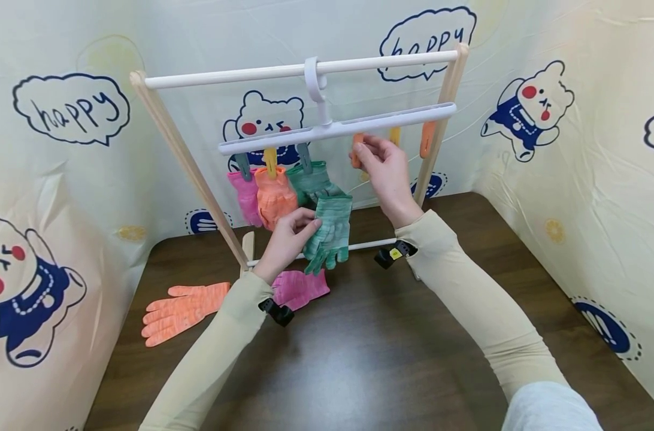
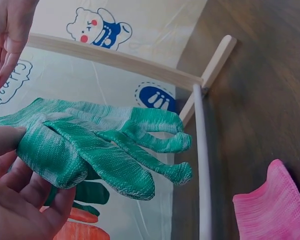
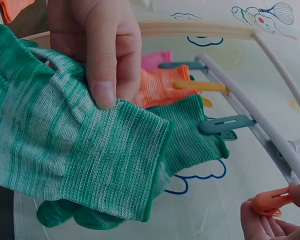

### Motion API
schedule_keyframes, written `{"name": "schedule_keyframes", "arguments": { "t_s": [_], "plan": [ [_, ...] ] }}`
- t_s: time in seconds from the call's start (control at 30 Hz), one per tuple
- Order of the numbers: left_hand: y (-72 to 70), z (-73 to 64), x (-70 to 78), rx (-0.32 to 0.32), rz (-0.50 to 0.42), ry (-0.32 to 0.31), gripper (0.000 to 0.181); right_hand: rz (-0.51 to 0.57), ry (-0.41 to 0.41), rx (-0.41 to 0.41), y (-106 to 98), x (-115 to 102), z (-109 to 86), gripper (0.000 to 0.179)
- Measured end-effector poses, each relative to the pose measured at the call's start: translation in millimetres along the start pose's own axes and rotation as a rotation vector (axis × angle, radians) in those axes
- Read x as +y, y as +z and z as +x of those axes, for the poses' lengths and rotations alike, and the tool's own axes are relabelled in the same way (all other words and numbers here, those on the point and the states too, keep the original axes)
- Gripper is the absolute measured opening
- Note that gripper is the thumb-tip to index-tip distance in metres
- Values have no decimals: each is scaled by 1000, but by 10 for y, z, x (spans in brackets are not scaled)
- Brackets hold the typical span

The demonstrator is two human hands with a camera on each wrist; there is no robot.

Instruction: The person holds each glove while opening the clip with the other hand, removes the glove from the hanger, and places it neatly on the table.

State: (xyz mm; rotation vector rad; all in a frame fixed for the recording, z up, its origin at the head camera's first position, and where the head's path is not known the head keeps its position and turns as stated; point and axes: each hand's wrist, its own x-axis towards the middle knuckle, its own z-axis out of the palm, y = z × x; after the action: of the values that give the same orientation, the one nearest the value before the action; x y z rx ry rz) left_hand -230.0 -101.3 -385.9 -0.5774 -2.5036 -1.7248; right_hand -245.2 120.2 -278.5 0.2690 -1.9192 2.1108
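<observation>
My left hand (image 1: 293, 240) pinches a green knitted glove (image 1: 332, 230) by its side, its fingers hanging downward. Up at the white hanger bar (image 1: 386, 122), my right hand (image 1: 385, 169) grips an orange clothespin (image 1: 357, 149) between thumb and fingers. Left of it, a second green glove (image 1: 311, 177) hangs from a grey-green clothespin (image 3: 225, 124), partly behind the held one. An orange glove (image 1: 275, 194) hangs from a yellow clothespin (image 1: 271, 161), and a pink glove (image 1: 245, 194) from another grey-green clothespin (image 1: 243, 166).
A wooden rack (image 1: 184, 161) carries the hanger on its white top rod (image 1: 224, 76). Another yellow clothespin (image 1: 394, 135) and orange clothespin (image 1: 427, 139) hang toward the right end. On the brown table (image 1: 359, 359) lie an orange glove (image 1: 184, 311) and a pink glove (image 1: 302, 288).
</observation>
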Motion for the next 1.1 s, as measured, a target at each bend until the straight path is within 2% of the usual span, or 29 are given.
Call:
{"name": "schedule_keyframes", "arguments": {
  "t_s": [0.2,0.33,0.53,0.77,0.93,1.1],
  "plan": [
    [12,-5,-31,-3,-3,-7,25,47,6,12,-45,38,6,40],
    [35,-28,-50,-13,1,-11,24,28,0,-1,-89,86,-18,41],
    [102,-62,-69,-27,8,-15,22,-29,4,-44,-184,176,-88,40],
    [195,-62,-115,-50,43,-32,20,-112,67,-133,-334,295,-175,37],
    [281,-44,-125,-84,59,-38,21,-204,95,-186,-491,395,-246,35],
    [381,-19,-136,-130,84,-28,19,-277,133,-195,-694,514,-314,33]
  ]
}}
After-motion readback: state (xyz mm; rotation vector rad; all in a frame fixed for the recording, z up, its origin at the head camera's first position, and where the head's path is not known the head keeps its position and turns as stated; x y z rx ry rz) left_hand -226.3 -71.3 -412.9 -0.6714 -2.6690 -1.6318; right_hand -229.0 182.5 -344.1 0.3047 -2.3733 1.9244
